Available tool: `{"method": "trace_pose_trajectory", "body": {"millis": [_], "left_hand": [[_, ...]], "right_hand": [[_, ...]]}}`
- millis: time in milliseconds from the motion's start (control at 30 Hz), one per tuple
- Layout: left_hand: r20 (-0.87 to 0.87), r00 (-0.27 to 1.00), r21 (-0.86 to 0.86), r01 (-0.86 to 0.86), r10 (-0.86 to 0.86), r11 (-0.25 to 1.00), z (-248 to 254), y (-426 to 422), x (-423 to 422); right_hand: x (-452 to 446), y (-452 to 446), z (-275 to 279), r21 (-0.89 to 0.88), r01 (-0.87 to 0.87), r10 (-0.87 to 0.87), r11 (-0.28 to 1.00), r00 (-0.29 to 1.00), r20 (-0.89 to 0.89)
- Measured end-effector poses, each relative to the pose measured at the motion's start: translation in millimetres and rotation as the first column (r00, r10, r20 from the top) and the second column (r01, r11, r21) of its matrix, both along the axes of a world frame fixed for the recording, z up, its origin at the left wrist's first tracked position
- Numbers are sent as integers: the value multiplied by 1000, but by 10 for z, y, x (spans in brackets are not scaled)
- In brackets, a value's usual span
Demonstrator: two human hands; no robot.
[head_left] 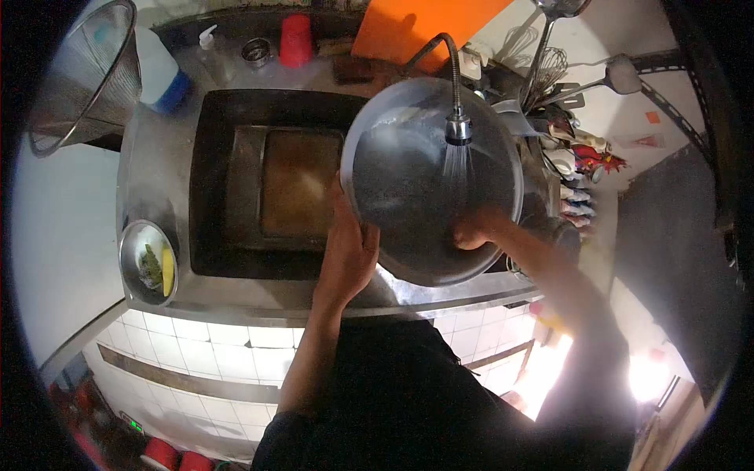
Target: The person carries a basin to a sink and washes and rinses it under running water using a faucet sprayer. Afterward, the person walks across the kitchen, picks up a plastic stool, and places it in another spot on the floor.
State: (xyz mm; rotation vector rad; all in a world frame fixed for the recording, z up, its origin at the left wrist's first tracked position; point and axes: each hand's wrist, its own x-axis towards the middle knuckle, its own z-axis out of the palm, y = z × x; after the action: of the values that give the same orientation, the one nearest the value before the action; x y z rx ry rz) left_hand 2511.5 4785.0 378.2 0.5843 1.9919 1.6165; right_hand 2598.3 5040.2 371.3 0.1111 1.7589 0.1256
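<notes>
A large round metal bowl (pixel 393 188) is held tilted over the right part of the sink. My left hand (pixel 350 255) grips its left rim, with the thumb on the near side. Inside the bowl, low on the right, my right hand (pixel 477 228) is closed against the inner wall; whatever its fingers hold, if anything, is hidden. From above, the flexible faucet (pixel 458 128) sprays water into the bowl, just beyond my right hand.
Left of the bowl lies the dark sink basin (pixel 212 180). A small metal bowl (pixel 129 271) with green and yellow items sits at the counter's left end. Around the back stand a mesh strainer (pixel 86 86), a red cup (pixel 296 41), an orange board (pixel 393 27) and a whisk (pixel 550 67).
</notes>
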Motion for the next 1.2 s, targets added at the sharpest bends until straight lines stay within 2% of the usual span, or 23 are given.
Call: {"method": "trace_pose_trajectory", "body": {"millis": [67, 100, 133, 200, 267, 333, 400, 467, 500, 533, 567, 633, 667, 700, 733, 767, 800, 833, 900, 967, 1033, 1133, 1200], "left_hand": [[13, 1000, -35, 1, -1, 999, -32, -2, 7], [-171, 985, -25, -16, 11, 1000, -104, 0, 18], [-343, 939, -13, -31, 24, 999, -159, -3, 34], [-307, 952, -1, -19, 18, 1000, -117, -14, 23], [-266, 964, 16, -7, 11, 1000, -103, -23, 33], [-33, 999, 98, -3, 6, 995, -118, -14, 35], [-30, 1000, 88, -1, 3, 996, -165, -15, 48], [-32, 999, 78, -8, 11, 997, -160, -21, 22], [-102, 995, 92, -10, 20, 996, -132, -20, -4], [-174, 984, 104, -13, 31, 995, -109, -25, -20], [-174, 984, 106, -26, 44, 994, -102, -38, -20], [-51, 999, 94, 12, -7, 995, -80, -53, -27], [-58, 998, 95, 3, 3, 995, -98, -42, -18], [-147, 989, 50, -13, 20, 999, -142, -60, -26], [-227, 974, 2, -21, 21, 1000, -185, -55, -11], [-234, 972, -6, -32, 30, 999, -210, -60, 0], [-176, 984, 31, -32, 37, 999, -228, -60, 0], [-117, 992, 68, -32, 40, 997, -226, -62, -6], [-136, 987, 116, -66, 81, 991, -186, -55, -13], [-153, 981, 166, -90, 115, 982, -149, -60, -8], [-20, 998, 124, -61, 64, 990, -114, -75, -18], [49, 999, 129, -25, 19, 991, -161, -66, -40], [21, 999, 99, -32, 30, 995, -206, -53, -18]], "right_hand": [[133, 130, -66, -48, 24, -29, 999, 992, -126], [340, 387, -204, -57, 16, -23, 998, 992, -123], [642, 767, -397, 33, -215, 202, 976, 837, -509], [682, 868, -398, 177, -391, 373, 903, 510, -775], [230, 617, 72, 245, -387, 453, 889, 664, -595], [296, 594, 0, 201, -381, 426, 902, 715, -555], [321, 607, -37, 173, -370, 404, 913, 761, -508], [216, 593, -91, 9, -568, 559, 823, 807, -192], [187, 559, -96, 10, -577, 569, 816, 801, -189], [140, 488, -73, 75, -403, 407, 912, 870, -277], [108, 439, -49, 119, -206, 236, 971, 897, -374], [105, 463, -115, 154, -173, 224, 973, 876, -428], [120, 497, -187, 181, -127, 201, 975, 854, -481], [103, 573, -312, 178, -150, 220, 973, 841, -495], [180, 703, -454, 100, -186, 210, 977, 805, -555], [162, 656, -466, 22, -223, 190, 975, 769, -610], [126, 645, -447, 17, -235, 195, 972, 762, -618], [22, 531, -291, 8, -251, 219, 968, 828, -516], [-131, 376, -103, -9, -260, 239, 966, 902, -361], [-128, 398, -154, -11, -232, 212, 973, 906, -367], [-108, 464, -278, -12, -196, 174, 981, 894, -412], [-72, 529, -432, -12, -163, 140, 987, 882, -450], [-45, 562, -483, -14, -139, 117, 990, 877, -466]]}}
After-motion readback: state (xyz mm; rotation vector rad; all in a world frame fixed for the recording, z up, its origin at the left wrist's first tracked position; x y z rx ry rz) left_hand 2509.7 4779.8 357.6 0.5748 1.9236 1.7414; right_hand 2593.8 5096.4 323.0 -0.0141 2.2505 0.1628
